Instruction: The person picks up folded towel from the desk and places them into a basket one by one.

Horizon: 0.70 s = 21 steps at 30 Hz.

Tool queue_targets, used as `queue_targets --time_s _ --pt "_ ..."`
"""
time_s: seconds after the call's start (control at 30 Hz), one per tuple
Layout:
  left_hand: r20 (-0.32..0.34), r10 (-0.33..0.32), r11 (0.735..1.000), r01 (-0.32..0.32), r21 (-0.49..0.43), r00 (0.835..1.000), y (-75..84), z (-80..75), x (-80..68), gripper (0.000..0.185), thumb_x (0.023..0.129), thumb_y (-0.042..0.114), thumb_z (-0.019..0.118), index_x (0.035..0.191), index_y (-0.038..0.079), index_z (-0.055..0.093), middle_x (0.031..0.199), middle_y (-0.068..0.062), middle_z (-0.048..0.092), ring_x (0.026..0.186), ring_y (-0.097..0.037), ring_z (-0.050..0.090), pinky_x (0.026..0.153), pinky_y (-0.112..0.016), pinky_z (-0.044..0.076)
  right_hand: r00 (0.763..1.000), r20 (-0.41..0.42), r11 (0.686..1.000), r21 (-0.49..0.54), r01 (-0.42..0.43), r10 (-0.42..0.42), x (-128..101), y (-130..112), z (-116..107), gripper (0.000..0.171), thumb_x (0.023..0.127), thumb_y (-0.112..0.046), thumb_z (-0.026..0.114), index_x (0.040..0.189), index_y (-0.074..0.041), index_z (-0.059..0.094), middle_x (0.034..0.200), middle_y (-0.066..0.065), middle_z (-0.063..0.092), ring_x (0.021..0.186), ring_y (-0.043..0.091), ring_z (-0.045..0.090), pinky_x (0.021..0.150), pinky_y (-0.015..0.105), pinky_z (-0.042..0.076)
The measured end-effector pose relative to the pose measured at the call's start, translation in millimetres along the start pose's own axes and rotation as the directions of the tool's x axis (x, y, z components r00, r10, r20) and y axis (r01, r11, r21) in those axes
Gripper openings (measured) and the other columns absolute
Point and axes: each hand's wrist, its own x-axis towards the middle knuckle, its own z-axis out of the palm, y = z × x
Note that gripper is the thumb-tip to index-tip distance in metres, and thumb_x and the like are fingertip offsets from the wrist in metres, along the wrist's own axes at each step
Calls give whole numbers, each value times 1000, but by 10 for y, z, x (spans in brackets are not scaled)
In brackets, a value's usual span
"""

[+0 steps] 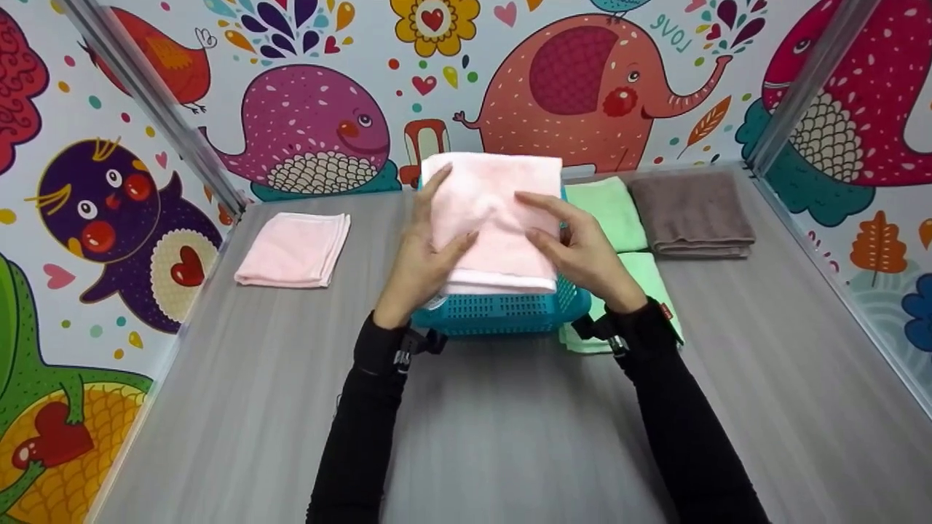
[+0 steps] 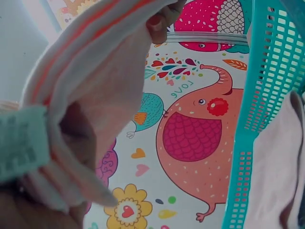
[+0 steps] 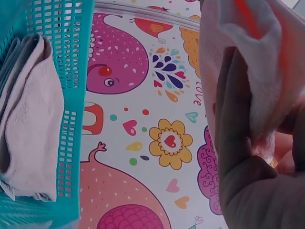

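Head view: both hands hold a folded pink towel (image 1: pixel 495 218) over the teal basket (image 1: pixel 502 313), which stands mid-desk toward the far edge. The left hand (image 1: pixel 422 255) grips the towel's left side, fingers on top and thumb beneath; the right hand (image 1: pixel 582 251) pinches its right side likewise. One pink towel (image 1: pixel 293 249) lies folded near the desk's (image 1: pixel 466 437) left edge, with green towels (image 1: pixel 615 218) and a brown one (image 1: pixel 692 215) toward the far right corner, so most of the laundry looks unpacked as yet.

Left wrist view: towel layers (image 2: pixel 90 86) drape over the hand, beside the basket wall (image 2: pixel 267 95).

Right wrist view: fingers (image 3: pixel 248 157) are wrapped in pink cloth (a pale towel (image 3: pixel 28 124) already sits inside the basket).
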Motion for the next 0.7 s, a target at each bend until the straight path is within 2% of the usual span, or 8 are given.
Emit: queue_targets --time_s 0.03,0.13,0.2,0.37,0.5,0.6,0.7 --pt "37 -6 1000 6 13 999 -4 -8 4 67 99 22 70 158 19 39 165 -13 37 147 -30 39 121 -59 31 1000 3 1000 -8 -1 1 9 0 -16 50 103 -14 64 152 -17 54 155 7 50 97 22 66 70 21 57" --pt "125 -56 997 50 50 991 -28 -39 41 52 102 21 66 152 18 53 163 -18 38 147 -33 37 120 -60 31 999 31 999 -43 -21 23 63 -10 -79 54 103 -12 63 156 -16 49 160 6 46 117 22 57 77 19 56" --pt "158 -104 992 92 82 982 -38 -66 104 49 102 20 66 149 18 58 164 -22 34 147 -35 35 120 -60 32 997 54 997 -67 -45 49 131 -27 -131 58 103 -12 63 158 -18 45 162 5 43 119 22 56 80 19 55" --pt "179 -202 972 174 159 963 -64 -150 383 68 96 20 74 158 20 46 166 -24 22 150 -37 30 122 -58 31 992 90 994 -68 -83 89 396 -40 -251 70 99 -10 68 161 -22 38 166 2 37 112 26 60 81 20 55" --pt "171 -257 952 219 212 951 -97 -163 606 79 92 21 79 161 21 39 169 -22 16 154 -36 25 125 -52 28 991 67 993 -32 -115 117 662 17 -275 76 95 -4 66 162 -22 37 168 0 33 129 23 48 88 24 52" --pt "158 -289 935 243 257 944 -200 -105 752 81 92 19 79 162 19 37 171 -24 12 157 -36 22 127 -48 26 985 46 985 -51 -163 165 849 102 -249 80 93 2 60 164 -22 32 170 -2 29 136 20 39 92 28 48" --pt "160 -344 910 287 300 925 -383 -23 871 81 93 17 78 162 18 36 172 -25 7 158 -36 19 127 -46 27 976 33 971 -121 -208 214 999 234 -176 84 90 7 54 166 -17 26 172 1 24 139 19 37 97 29 43"
